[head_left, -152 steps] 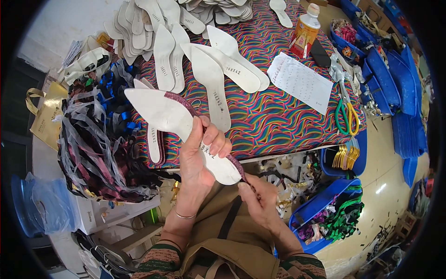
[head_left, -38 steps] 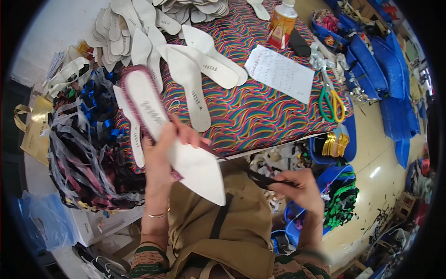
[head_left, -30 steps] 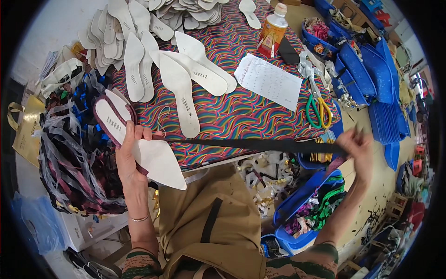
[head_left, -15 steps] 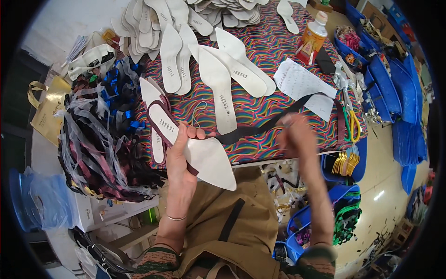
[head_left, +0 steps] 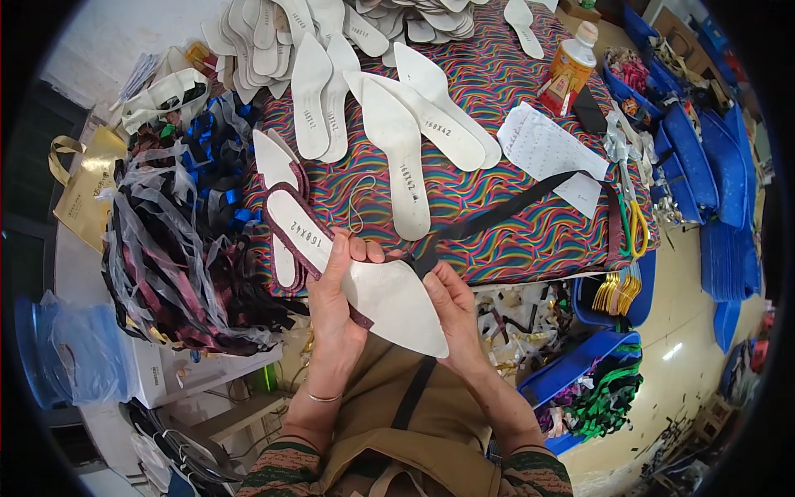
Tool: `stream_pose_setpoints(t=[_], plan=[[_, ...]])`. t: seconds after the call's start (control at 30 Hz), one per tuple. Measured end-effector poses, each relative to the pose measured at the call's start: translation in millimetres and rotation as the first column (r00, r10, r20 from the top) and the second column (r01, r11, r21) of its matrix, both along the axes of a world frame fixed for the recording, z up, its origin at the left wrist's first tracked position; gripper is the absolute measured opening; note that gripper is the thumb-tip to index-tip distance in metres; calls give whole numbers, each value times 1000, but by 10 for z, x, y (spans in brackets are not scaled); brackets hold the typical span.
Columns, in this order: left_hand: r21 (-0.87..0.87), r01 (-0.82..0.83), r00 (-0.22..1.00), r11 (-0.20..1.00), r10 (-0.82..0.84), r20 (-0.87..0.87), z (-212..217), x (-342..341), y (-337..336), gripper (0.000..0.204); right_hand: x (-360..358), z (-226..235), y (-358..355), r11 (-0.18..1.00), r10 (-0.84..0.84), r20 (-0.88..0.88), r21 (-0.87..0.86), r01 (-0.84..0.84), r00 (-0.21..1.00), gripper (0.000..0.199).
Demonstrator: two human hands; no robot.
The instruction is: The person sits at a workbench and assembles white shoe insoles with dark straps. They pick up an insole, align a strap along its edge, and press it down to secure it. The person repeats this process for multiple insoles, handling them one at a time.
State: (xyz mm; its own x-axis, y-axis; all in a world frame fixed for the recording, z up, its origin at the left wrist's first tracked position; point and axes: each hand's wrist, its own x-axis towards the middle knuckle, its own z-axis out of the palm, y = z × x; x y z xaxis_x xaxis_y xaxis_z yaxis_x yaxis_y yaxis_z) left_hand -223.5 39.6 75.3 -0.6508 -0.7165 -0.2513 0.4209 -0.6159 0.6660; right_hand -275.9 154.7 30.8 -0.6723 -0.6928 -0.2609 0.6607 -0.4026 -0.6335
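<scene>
A white pointed shoe insole [head_left: 397, 302] with burgundy edging along its narrow end is held tilted over my lap. My left hand [head_left: 335, 306] is closed round its middle, thumb on top. At its right edge, near the pointed toe, my right hand [head_left: 460, 315] pinches with thumb and fingers. A black strip [head_left: 489, 217] runs from my right fingertips back across the table; its near end is partly hidden at the insole's edge. Beside my left hand lie burgundy-edged insoles [head_left: 277, 161], partly covered by the held one.
Plain white insoles [head_left: 402, 174] lie on the patterned tabletop [head_left: 331, 195], with a pile behind. At right are a written sheet [head_left: 546, 149], a bottle [head_left: 569, 70], a dark phone-like slab [head_left: 589, 111] and scissors [head_left: 633, 224]. Ribbons [head_left: 199, 248] heap at left; blue bins [head_left: 580, 373] stand right.
My right hand has moved left and down from over the strip to the insole's edge, and now pinches there. The held insole has shifted slightly right and down in view.
</scene>
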Motion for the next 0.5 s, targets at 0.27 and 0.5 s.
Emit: stream_pose_setpoints(t=[0.27, 0.5], plan=[[-37, -59, 998, 998, 57, -38, -5, 25, -39, 14, 119, -173, 165, 1000, -24, -94, 6, 25, 995, 14], [-21, -50, 998, 999, 49, -42, -57, 6, 74, 12, 42, -7, 54, 997, -76, -25, -1, 76, 997, 8]])
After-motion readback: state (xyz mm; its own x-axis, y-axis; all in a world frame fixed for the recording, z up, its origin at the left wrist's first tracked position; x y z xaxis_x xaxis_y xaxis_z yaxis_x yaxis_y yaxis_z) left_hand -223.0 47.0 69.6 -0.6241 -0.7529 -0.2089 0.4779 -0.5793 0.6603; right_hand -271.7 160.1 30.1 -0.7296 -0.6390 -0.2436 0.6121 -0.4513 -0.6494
